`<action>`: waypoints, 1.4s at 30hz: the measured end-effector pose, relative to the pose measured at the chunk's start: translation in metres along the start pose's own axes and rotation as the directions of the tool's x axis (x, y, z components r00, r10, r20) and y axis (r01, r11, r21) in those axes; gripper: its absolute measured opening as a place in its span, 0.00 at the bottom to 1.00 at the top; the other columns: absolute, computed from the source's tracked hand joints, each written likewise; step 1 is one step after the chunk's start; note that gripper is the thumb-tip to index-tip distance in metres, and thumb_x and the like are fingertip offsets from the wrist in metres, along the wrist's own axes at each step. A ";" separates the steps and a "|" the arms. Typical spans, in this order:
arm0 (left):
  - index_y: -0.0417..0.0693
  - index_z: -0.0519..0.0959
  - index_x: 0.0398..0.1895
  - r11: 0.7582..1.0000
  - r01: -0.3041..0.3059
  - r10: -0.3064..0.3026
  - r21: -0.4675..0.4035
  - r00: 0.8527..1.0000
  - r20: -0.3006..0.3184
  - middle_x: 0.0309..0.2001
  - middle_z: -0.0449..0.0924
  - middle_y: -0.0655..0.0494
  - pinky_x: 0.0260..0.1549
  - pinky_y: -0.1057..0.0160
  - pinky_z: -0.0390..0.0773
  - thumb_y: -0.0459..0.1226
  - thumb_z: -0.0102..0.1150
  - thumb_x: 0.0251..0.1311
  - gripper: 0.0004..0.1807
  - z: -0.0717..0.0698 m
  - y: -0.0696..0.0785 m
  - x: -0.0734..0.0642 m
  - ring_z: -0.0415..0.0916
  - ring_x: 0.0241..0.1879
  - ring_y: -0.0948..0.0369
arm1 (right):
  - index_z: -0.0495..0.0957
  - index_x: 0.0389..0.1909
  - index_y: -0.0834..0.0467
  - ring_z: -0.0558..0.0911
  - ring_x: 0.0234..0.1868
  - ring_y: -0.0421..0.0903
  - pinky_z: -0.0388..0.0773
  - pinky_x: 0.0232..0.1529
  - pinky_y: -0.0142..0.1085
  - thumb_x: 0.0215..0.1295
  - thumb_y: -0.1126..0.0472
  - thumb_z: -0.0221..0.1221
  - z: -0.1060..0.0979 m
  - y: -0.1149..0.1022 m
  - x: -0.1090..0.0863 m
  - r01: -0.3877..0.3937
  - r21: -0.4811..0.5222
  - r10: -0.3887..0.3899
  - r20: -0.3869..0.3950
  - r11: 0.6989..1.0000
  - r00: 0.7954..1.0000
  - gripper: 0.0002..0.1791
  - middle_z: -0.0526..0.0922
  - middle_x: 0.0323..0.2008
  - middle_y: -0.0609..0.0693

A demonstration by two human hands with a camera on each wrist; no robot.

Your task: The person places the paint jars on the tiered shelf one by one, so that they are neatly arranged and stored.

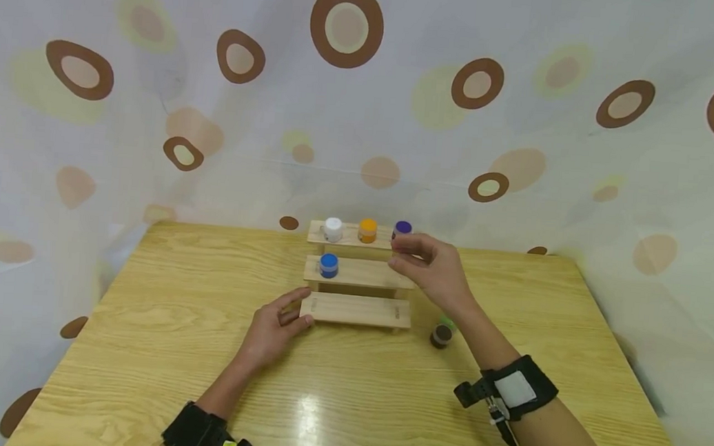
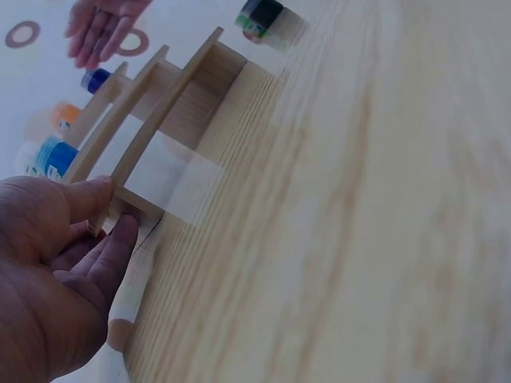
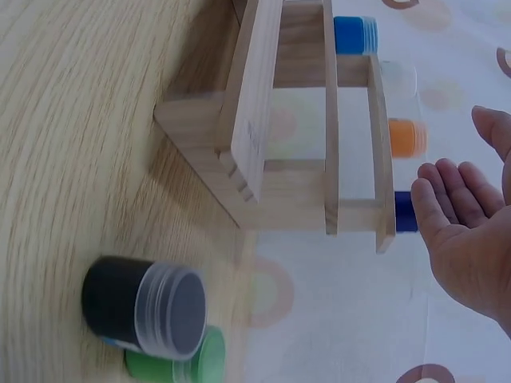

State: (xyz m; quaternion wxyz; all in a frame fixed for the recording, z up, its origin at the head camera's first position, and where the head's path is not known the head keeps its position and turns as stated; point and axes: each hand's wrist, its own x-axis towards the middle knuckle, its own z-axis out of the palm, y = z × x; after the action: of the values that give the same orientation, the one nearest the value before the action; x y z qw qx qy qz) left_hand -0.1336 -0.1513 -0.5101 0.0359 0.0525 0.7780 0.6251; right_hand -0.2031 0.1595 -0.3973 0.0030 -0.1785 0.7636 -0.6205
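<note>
A three-step wooden rack (image 1: 356,311) stands on the table. My left hand (image 1: 271,331) holds the left end of its lowest step, with the thumb on top and fingers beneath in the left wrist view. On the top step are a white paint jar (image 1: 333,230), an orange paint jar (image 1: 367,231) and a purple paint jar (image 1: 403,227). A blue paint jar (image 1: 328,266) sits at the left of the middle step. My right hand (image 1: 431,266) is beside the purple jar, fingers loosely bent, nothing between them in the right wrist view (image 3: 471,231).
Right of the rack, a black paint jar (image 3: 120,299) and a green paint jar (image 3: 209,359) stand close together on the wooden table (image 1: 217,268). A patterned curtain (image 1: 388,128) hangs behind the table's back edge, close to the rack.
</note>
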 end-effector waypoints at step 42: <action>0.51 0.73 0.77 1.000 0.006 -0.006 -0.014 1.000 0.014 0.78 0.66 0.44 0.58 0.57 0.84 0.34 0.68 0.71 0.31 -0.001 0.000 -0.003 0.74 0.70 0.45 | 0.80 0.62 0.67 0.83 0.61 0.51 0.82 0.58 0.28 0.73 0.61 0.69 -0.078 0.034 -0.060 -0.049 -0.109 0.033 -0.143 0.993 0.989 0.23 0.82 0.60 0.65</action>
State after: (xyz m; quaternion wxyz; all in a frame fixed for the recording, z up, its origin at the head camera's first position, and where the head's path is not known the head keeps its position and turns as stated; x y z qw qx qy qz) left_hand -0.1310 -0.1522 -0.5104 0.0437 0.0541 0.7735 0.6299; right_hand -0.1737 0.2559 -0.4248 -0.0483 -0.1182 0.7992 -0.5873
